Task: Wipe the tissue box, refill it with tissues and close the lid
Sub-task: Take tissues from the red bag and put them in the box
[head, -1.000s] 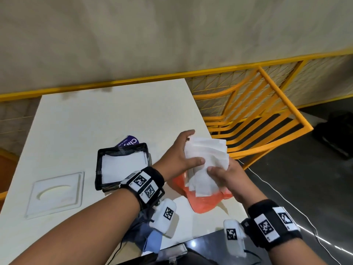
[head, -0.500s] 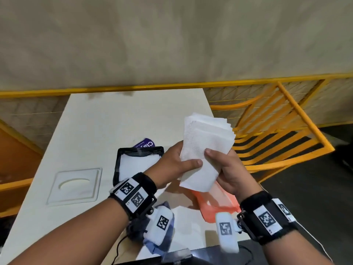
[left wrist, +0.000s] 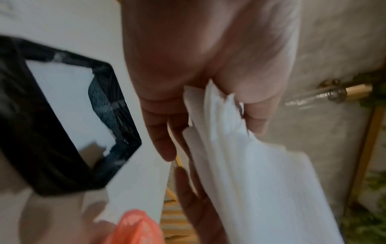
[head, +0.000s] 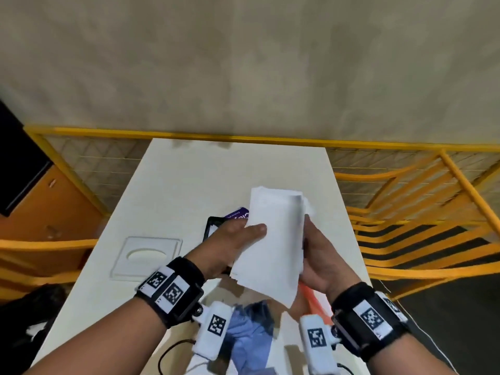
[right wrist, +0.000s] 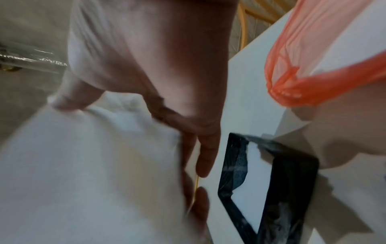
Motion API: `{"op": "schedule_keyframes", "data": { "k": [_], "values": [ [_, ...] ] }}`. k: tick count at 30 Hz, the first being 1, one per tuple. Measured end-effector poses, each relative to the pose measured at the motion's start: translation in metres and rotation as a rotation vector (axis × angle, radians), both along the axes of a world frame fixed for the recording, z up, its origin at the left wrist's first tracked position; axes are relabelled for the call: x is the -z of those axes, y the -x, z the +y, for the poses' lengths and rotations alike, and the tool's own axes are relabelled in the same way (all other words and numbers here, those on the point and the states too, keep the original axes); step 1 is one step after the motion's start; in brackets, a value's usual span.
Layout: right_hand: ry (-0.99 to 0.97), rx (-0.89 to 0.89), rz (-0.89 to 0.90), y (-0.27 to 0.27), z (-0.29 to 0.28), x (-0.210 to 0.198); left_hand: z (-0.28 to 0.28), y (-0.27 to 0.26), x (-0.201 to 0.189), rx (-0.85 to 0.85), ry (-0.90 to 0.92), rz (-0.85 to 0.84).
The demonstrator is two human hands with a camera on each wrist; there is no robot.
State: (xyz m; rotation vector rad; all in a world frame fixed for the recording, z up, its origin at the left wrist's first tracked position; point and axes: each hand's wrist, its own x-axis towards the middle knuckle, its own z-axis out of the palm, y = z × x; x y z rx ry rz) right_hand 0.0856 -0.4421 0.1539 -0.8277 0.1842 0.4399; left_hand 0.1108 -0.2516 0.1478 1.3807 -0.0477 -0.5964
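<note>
1. Centrally, a thick stack of white folded paper tissues (head: 273, 239), held up in the air above the near half of the desk, long side roughly upright and leaning a little to the right; loose edges fan out at the lower end in the left wrist view (left wrist: 250, 165).
2. Left hand (head: 230, 244): grip clamped on the stack's left side, thumb across the front face, fingers (left wrist: 160, 132) behind it.
3. Right hand (head: 319, 255): grip clamped on the stack's right edge, thumb on one face, fingers (right wrist: 200, 148) along the other.
4. Black square open tissue box (head: 213, 226), standing on the desk behind the left hand, mostly hidden in the head view. Both wrist views show it lidless, with a white sheet inside (left wrist: 69, 102) and a dark patterned inner wall (right wrist: 236, 166).
5. White square flat lid with an oval slot (head: 147, 255), lying flat on the desk left of the box, apart from it.
6. Thin orange plastic bag (head: 311, 299), crumpled on the desk under the right hand (right wrist: 313, 82).
7. Purple printed packet (head: 238, 213), only a corner showing behind the box.
8. Blue cloth (head: 249, 328), bunched at the near desk edge between the wrists.
9. White rectangular desk (head: 216, 180), set against a yellow railing (head: 243, 136).
10. Yellow slatted chair (head: 419, 226), to the right of the desk.
</note>
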Motion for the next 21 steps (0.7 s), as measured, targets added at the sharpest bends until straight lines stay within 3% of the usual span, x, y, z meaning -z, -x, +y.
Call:
{"op": "schedule_keyframes", "data": {
  "k": [9, 14, 16, 21],
  "values": [
    [-0.127, -0.069, -0.062, -0.011, 0.034, 0.004, 0.017, -0.002, 0.006, -0.093, -0.131, -0.063],
    [0.091, 0.107, -0.092, -0.025, 0.045, 0.004, 0.023, -0.015, 0.008, -0.239, -0.058, 0.032],
    [0.096, 0.226, -0.129, -0.029, 0.048, 0.0, 0.024, -0.018, 0.008, -0.277, 0.02, 0.115],
    [0.211, 0.471, -0.339, -0.038, 0.053, -0.035, 0.02, -0.01, 0.014, -0.378, 0.454, 0.346]
  ]
}}
